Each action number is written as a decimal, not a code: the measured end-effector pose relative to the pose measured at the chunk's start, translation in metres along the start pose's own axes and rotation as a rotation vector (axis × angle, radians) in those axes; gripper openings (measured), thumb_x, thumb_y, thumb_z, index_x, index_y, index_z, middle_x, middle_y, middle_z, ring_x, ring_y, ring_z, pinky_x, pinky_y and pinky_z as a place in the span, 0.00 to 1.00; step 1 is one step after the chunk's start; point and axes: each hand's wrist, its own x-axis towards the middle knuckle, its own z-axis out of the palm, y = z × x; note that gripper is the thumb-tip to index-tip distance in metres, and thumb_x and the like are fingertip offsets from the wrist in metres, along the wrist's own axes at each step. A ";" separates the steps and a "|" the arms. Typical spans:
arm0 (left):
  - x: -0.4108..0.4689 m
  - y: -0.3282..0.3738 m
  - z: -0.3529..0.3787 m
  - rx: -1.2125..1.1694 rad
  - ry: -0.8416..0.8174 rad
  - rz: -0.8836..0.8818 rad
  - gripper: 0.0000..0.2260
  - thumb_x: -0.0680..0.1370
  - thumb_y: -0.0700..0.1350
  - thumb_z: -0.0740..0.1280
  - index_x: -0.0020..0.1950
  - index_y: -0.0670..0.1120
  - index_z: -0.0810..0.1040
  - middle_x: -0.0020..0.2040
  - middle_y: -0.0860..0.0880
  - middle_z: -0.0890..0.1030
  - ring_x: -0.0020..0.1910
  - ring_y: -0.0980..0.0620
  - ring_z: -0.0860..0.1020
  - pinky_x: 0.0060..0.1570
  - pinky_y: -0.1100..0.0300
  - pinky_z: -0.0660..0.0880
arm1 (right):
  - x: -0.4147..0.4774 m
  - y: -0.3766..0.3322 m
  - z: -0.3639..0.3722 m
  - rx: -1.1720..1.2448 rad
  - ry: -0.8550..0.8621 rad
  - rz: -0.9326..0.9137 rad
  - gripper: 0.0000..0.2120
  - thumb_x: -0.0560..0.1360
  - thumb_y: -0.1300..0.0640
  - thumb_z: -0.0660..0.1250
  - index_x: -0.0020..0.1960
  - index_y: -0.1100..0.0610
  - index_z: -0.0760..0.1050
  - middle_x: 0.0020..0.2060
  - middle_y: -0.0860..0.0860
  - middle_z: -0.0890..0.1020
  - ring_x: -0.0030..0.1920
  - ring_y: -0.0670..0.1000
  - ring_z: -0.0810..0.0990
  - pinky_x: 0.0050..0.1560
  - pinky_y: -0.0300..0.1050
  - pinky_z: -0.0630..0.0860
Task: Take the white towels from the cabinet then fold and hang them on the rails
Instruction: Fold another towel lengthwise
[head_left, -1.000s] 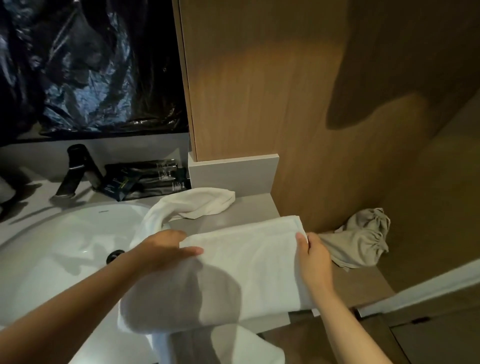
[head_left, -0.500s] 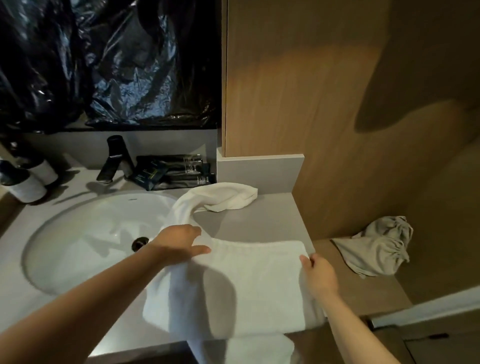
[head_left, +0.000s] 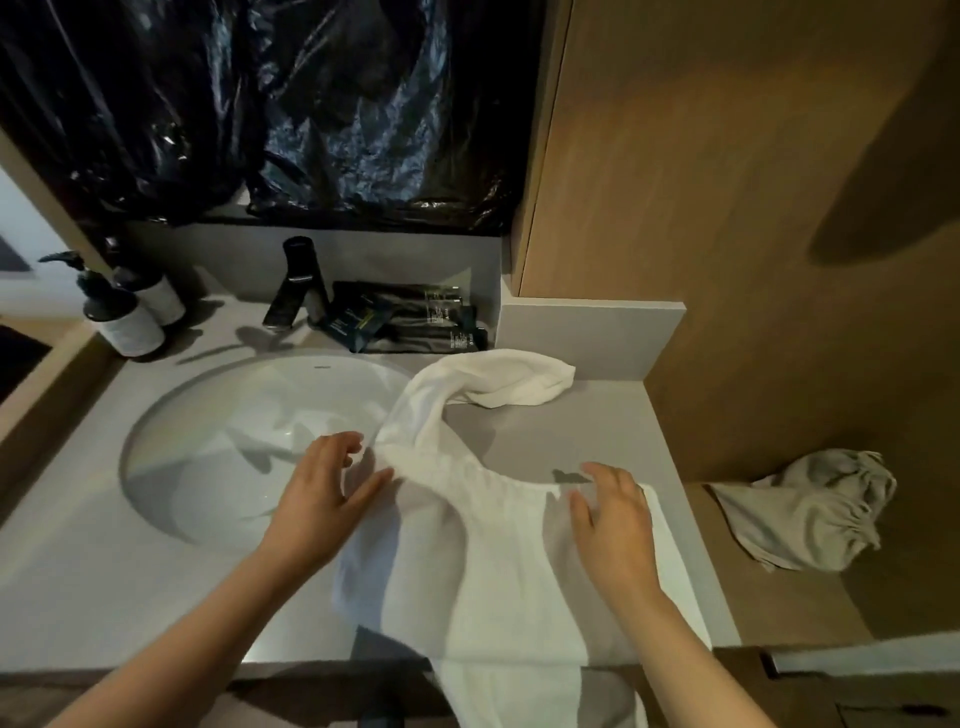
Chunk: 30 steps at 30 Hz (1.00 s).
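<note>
A white towel (head_left: 498, 561) lies on the grey counter (head_left: 597, 431) to the right of the basin, its near end hanging over the front edge. One twisted end (head_left: 498, 384) trails back toward the wall. My left hand (head_left: 322, 493) sits at the towel's left edge over the basin rim, fingers spread and relaxed, thumb touching the cloth. My right hand (head_left: 613, 519) lies flat on the towel's right part with straight fingers. No rail or cabinet is in view.
A white oval basin (head_left: 234, 447) fills the counter's left half, with a black tap (head_left: 296, 280) behind it. Two pump bottles (head_left: 124, 312) stand far left. Dark sachets (head_left: 410, 322) lie by the wall. A crumpled beige cloth (head_left: 810, 509) rests on a lower wooden ledge at right.
My right hand let go of the towel's far right corner and moved onto the towel. My left hand shifted off the cloth to its left edge. The towel's far edge now looks bunched.
</note>
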 end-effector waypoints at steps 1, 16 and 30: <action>-0.004 -0.004 -0.002 -0.049 -0.013 -0.048 0.28 0.71 0.64 0.63 0.65 0.48 0.71 0.59 0.51 0.75 0.54 0.52 0.76 0.52 0.55 0.78 | -0.001 -0.014 0.005 0.034 -0.025 -0.039 0.15 0.81 0.56 0.62 0.67 0.53 0.72 0.64 0.50 0.74 0.64 0.50 0.72 0.63 0.40 0.68; -0.022 -0.036 0.002 -0.758 -0.261 -0.381 0.21 0.69 0.67 0.64 0.55 0.57 0.79 0.51 0.54 0.83 0.53 0.51 0.81 0.59 0.46 0.76 | 0.012 -0.123 0.067 0.104 -0.411 -0.225 0.19 0.80 0.50 0.64 0.69 0.55 0.72 0.65 0.49 0.74 0.65 0.47 0.72 0.68 0.42 0.67; 0.004 -0.035 -0.009 -0.693 -0.433 -0.311 0.06 0.79 0.62 0.58 0.53 0.67 0.71 0.42 0.56 0.78 0.38 0.56 0.76 0.40 0.64 0.74 | 0.023 -0.122 0.066 0.443 -0.405 -0.041 0.03 0.79 0.57 0.66 0.52 0.52 0.77 0.44 0.45 0.83 0.44 0.43 0.81 0.44 0.36 0.76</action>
